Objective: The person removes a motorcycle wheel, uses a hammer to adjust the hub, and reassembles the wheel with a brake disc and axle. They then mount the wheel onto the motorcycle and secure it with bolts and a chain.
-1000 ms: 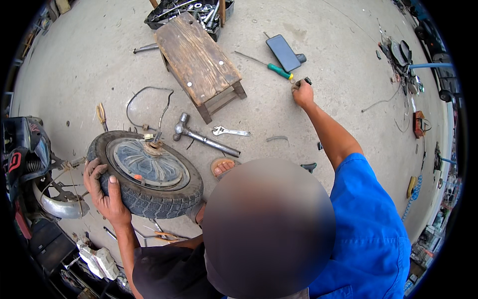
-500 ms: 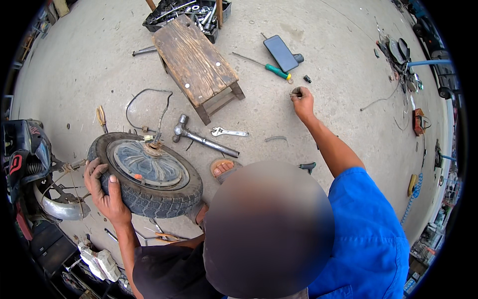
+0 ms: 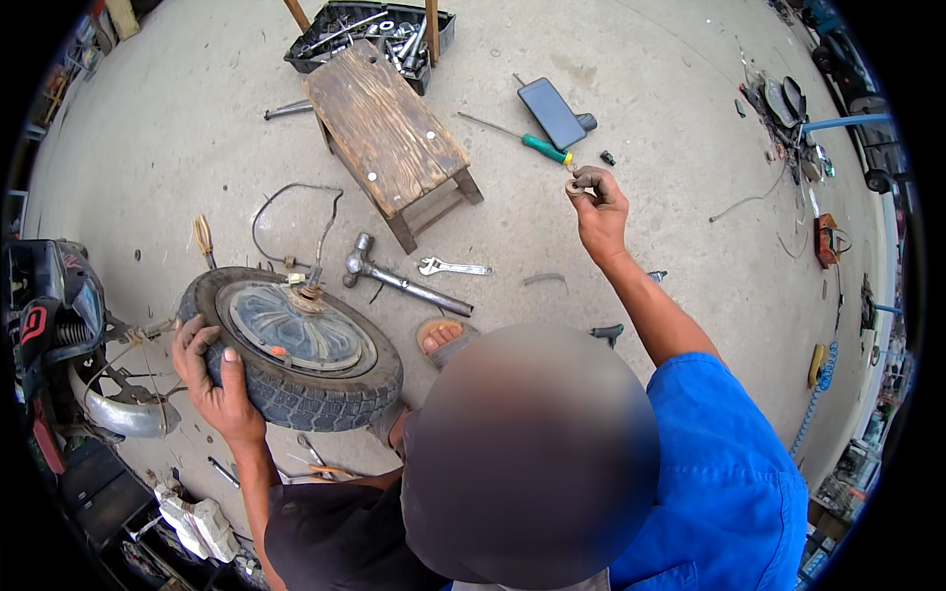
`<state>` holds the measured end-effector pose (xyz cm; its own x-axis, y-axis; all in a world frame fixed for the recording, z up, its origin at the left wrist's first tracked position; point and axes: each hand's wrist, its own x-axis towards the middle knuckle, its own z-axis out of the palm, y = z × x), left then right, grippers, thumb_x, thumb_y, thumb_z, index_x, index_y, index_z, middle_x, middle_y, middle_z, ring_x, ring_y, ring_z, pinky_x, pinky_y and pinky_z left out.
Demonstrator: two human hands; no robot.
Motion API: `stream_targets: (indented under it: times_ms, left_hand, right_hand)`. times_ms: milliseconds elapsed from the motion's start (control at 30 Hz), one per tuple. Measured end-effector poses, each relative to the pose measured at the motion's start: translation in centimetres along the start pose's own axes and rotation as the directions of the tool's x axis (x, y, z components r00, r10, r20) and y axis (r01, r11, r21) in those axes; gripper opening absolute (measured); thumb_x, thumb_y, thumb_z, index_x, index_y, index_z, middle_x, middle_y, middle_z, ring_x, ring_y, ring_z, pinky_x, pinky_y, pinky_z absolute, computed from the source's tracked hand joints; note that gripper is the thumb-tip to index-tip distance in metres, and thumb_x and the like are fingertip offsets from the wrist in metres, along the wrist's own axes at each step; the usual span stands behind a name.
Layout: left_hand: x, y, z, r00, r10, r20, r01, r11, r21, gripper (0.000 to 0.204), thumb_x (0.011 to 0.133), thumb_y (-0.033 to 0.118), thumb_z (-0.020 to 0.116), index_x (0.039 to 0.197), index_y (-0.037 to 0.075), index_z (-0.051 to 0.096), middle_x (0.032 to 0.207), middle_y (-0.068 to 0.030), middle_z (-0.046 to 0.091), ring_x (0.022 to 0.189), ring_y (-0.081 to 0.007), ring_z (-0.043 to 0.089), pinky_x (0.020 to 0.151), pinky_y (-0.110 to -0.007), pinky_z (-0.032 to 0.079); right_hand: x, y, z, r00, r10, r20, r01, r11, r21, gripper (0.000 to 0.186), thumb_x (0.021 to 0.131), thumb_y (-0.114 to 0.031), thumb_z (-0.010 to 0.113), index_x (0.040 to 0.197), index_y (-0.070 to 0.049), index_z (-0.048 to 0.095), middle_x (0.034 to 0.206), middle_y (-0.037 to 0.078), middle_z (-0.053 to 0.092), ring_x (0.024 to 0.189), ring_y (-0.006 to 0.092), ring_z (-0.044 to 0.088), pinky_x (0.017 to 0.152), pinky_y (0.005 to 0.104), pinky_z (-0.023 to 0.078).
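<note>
My left hand [image 3: 222, 389] grips the tyre of a small wheel [image 3: 370, 399] with a hub motor, thumb on the tread and fingers around the side. The wheel leans tilted, its grey hub cover facing up, and a cable [image 3: 325, 231] comes out of its axle. Out over the floor at the right, my right hand [image 3: 603, 217] pinches a small round metal washer [image 3: 574, 187] between thumb and fingers. Just beyond it lie a green-handled screwdriver [image 3: 542, 148], a small dark socket [image 3: 607, 158] and a phone [image 3: 554, 113].
A wooden stool [image 3: 384, 128] stands ahead, with a black tray [image 3: 443, 44] of tools behind it. A hammer [image 3: 409, 288] and an adjustable wrench [image 3: 455, 267] lie between wheel and stool. Pliers [image 3: 204, 239] lie beyond the wheel. A partly dismantled vehicle [image 3: 74, 325] stands at the left.
My right hand has turned and shifted slightly, so the washer in its fingers shows more plainly. The left hand still holds the wheel, which has hardly moved.
</note>
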<state>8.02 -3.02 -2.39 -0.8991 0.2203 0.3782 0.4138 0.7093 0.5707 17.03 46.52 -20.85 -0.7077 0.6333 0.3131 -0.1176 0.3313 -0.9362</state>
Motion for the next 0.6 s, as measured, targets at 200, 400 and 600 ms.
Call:
stream_targets:
  times_ms: [200, 400, 600]
  left_hand:
    - [0.0, 0.2, 0.2, 1.000, 0.009, -0.002, -0.009, 1.000, 0.010, 0.026, 0.092, 0.014, 0.057, 0.112, -0.002, 0.062, 0.132, -0.0172, 0.056, 0.134, -0.0340, 0.044, 0.117, -0.046, 0.026]
    - [0.2, 0.5, 0.7, 1.000, 0.023, -0.014, -0.023, 1.000, 0.003, 0.024, 0.094, 0.014, 0.057, 0.110, -0.002, 0.064, 0.131, -0.0165, 0.057, 0.134, -0.0337, 0.044, 0.117, -0.045, 0.027]
    - [-0.3, 0.5, 0.3, 0.999, 0.021, -0.047, -0.023, 0.999, -0.029, 0.024, 0.097, 0.017, 0.052, 0.107, -0.001, 0.065, 0.127, -0.0158, 0.059, 0.135, -0.0363, 0.042, 0.116, -0.049, 0.025]
  right_hand:
    - [-1.6, -4.1, 2.1, 0.937, 0.302, 0.174, -0.320, 0.944, 0.082, 0.014, 0.086, 0.006, 0.070, 0.098, 0.003, 0.064, 0.096, 0.007, 0.068, 0.089, 0.0129, 0.066, 0.078, 0.0277, 0.058]
    - [-5.7, -10.4, 8.4, 0.773, 0.322, 0.547, -0.486, 0.855, 0.183, 0.020, 0.087, 0.000, 0.073, 0.103, 0.004, 0.063, 0.094, 0.009, 0.069, 0.084, 0.0116, 0.066, 0.073, 0.0277, 0.056]
    - [-5.2, -18.1, 17.4, 0.660, 0.069, 0.748, -0.505, 0.779, 0.373, 0.025, 0.091, -0.007, 0.074, 0.108, 0.005, 0.060, 0.095, 0.009, 0.067, 0.081, 0.0130, 0.066, 0.071, 0.0285, 0.058]
